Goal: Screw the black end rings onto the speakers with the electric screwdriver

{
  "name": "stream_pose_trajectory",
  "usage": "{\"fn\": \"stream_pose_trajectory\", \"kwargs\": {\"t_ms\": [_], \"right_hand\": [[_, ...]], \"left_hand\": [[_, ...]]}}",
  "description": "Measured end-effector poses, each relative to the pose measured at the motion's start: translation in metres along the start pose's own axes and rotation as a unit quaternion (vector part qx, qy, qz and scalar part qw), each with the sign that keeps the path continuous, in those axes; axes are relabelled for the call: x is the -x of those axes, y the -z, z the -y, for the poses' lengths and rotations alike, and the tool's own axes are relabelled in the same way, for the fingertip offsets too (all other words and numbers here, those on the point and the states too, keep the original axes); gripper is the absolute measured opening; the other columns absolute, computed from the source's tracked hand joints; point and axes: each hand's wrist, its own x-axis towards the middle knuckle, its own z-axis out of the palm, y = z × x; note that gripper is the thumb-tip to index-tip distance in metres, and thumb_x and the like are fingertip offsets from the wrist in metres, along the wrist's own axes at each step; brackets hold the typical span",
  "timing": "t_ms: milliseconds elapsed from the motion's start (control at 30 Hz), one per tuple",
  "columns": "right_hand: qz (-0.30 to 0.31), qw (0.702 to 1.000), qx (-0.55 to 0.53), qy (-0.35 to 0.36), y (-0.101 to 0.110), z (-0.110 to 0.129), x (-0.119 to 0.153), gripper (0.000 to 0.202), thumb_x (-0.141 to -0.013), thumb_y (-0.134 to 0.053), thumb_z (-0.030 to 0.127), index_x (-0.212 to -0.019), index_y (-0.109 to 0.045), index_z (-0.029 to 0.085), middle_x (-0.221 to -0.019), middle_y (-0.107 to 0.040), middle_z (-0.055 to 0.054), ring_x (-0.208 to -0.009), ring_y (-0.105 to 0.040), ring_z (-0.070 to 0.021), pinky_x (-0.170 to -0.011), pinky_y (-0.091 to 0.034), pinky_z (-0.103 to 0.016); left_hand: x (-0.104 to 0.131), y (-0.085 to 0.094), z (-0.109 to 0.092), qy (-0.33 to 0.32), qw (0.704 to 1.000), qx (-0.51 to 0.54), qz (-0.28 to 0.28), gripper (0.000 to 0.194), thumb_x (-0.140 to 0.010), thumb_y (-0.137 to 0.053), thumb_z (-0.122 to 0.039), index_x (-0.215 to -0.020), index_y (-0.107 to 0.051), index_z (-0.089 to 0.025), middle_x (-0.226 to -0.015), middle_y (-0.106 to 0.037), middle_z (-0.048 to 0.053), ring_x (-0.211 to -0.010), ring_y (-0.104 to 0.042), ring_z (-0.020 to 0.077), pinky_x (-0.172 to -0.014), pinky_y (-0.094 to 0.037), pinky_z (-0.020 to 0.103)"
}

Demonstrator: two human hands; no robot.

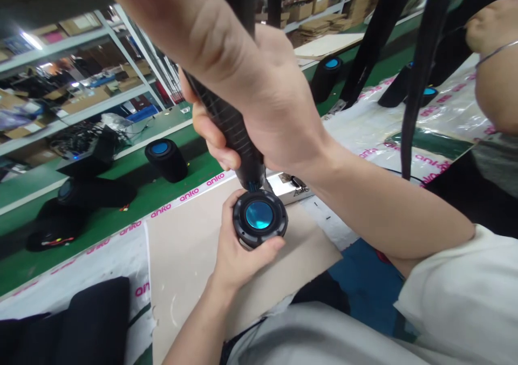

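My left hand is wrapped round a black cylindrical speaker, its round end with a shiny blue disc facing up. Above it, my right hand grips a black electric screwdriver with a ribbed grip. The screwdriver points down at the far rim of the speaker; I cannot tell whether its tip touches a screw there. Under the speaker lies a beige cardboard sheet on the bench.
Several black speakers stand or lie on the green surface, one upright at the left. Small metal parts lie behind the work. Dark straps hang at the right, near another person's arm. Shelves hold boxes.
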Motion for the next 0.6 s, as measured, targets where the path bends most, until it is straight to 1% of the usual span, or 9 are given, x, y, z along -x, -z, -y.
{"fn": "stream_pose_trajectory", "kwargs": {"t_ms": [67, 167, 200, 233, 300, 367, 467, 567, 600], "right_hand": [[-0.046, 0.999, -0.006, 0.002, 0.006, 0.01, 0.007, 0.068, -0.092, -0.064, 0.089, -0.089, -0.057, 0.021, -0.057, -0.052, 0.003, -0.046, -0.048, -0.0146, -0.042, -0.045, -0.031], [-0.182, 0.983, 0.022, 0.011, 0.025, 0.02, 0.026, 0.065, -0.097, -0.065, 0.082, -0.078, -0.043, 0.024, -0.06, -0.047, 0.004, -0.049, -0.043, -0.0121, -0.042, -0.042, -0.03], [-0.221, 0.974, 0.047, 0.016, 0.033, 0.019, 0.034, 0.064, -0.095, -0.07, 0.079, -0.076, -0.044, 0.024, -0.061, -0.047, 0.003, -0.05, -0.046, -0.0134, -0.042, -0.043, -0.032], [-0.239, 0.968, 0.072, 0.021, 0.041, 0.016, 0.042, 0.06, -0.091, -0.078, 0.076, -0.077, -0.051, 0.024, -0.061, -0.047, 0.002, -0.051, -0.05, -0.016, -0.041, -0.043, -0.035], [-0.298, 0.945, 0.126, 0.051, 0.054, 0.004, 0.056, 0.06, -0.083, -0.085, 0.075, -0.073, -0.057, 0.024, -0.057, -0.047, 0.001, -0.044, -0.048, -0.0171, -0.034, -0.034, -0.037], [-0.315, 0.939, 0.134, 0.035, 0.063, -0.013, 0.067, 0.06, -0.081, -0.087, 0.076, -0.072, -0.057, 0.024, -0.054, -0.048, 0.002, -0.039, -0.045, -0.0159, -0.032, -0.03, -0.036], [-0.301, 0.948, 0.101, 0.015, 0.067, -0.032, 0.073, 0.064, -0.082, -0.083, 0.079, -0.074, -0.054, 0.023, -0.053, -0.05, 0.003, -0.036, -0.045, -0.0132, -0.032, -0.03, -0.032], [-0.283, 0.955, 0.088, 0.006, 0.067, -0.04, 0.074, 0.068, -0.084, -0.081, 0.08, -0.07, -0.05, 0.021, -0.053, -0.047, 0.004, -0.036, -0.044, -0.0109, -0.032, -0.031, -0.03], [-0.289, 0.954, 0.086, 0.004, 0.068, -0.04, 0.075, 0.069, -0.084, -0.082, 0.081, -0.07, -0.049, 0.021, -0.053, -0.045, 0.004, -0.036, -0.043, -0.0104, -0.032, -0.03, -0.03]], "left_hand": [[0.0, 0.0, 0.0, 0.009, 1.0, 0.002, -0.002, 0.079, -0.079, -0.092, -0.057, -0.139, -0.052, -0.024, -0.128, -0.075, 0.012, -0.113, -0.079, 0.0304, -0.097, -0.064, 0.043], [0.001, -0.002, 0.0, 0.025, 1.0, 0.0, -0.008, 0.084, -0.077, -0.091, -0.063, -0.14, -0.053, -0.024, -0.131, -0.074, 0.013, -0.116, -0.078, 0.0319, -0.097, -0.064, 0.043], [0.002, -0.002, 0.0, 0.029, 1.0, 0.001, -0.008, 0.085, -0.076, -0.092, -0.064, -0.14, -0.053, -0.024, -0.131, -0.073, 0.013, -0.116, -0.077, 0.0322, -0.097, -0.064, 0.043], [0.002, -0.002, 0.001, 0.032, 0.999, 0.002, -0.009, 0.086, -0.075, -0.092, -0.065, -0.14, -0.053, -0.024, -0.131, -0.073, 0.013, -0.115, -0.077, 0.0323, -0.097, -0.064, 0.043], [0.003, -0.003, 0.001, 0.036, 0.999, 0.001, -0.014, 0.086, -0.074, -0.092, -0.066, -0.139, -0.054, -0.024, -0.13, -0.073, 0.013, -0.114, -0.077, 0.0321, -0.095, -0.064, 0.043], [0.003, -0.002, 0.001, 0.036, 0.999, -0.006, -0.024, 0.086, -0.074, -0.092, -0.067, -0.139, -0.055, -0.024, -0.13, -0.073, 0.013, -0.112, -0.077, 0.0319, -0.093, -0.064, 0.042], [0.005, 0.0, 0.001, 0.036, 0.999, -0.023, -0.029, 0.089, -0.072, -0.093, -0.07, -0.14, -0.056, -0.024, -0.13, -0.073, 0.013, -0.114, -0.076, 0.0327, -0.094, -0.064, 0.043], [0.005, 0.002, 0.001, 0.034, 0.999, -0.026, -0.023, 0.09, -0.073, -0.093, -0.068, -0.141, -0.057, -0.024, -0.129, -0.073, 0.012, -0.113, -0.077, 0.032, -0.095, -0.063, 0.042], [0.005, 0.002, 0.001, 0.032, 0.999, -0.023, -0.022, 0.089, -0.073, -0.094, -0.067, -0.141, -0.057, -0.024, -0.128, -0.073, 0.012, -0.112, -0.077, 0.0313, -0.095, -0.063, 0.041]]}}
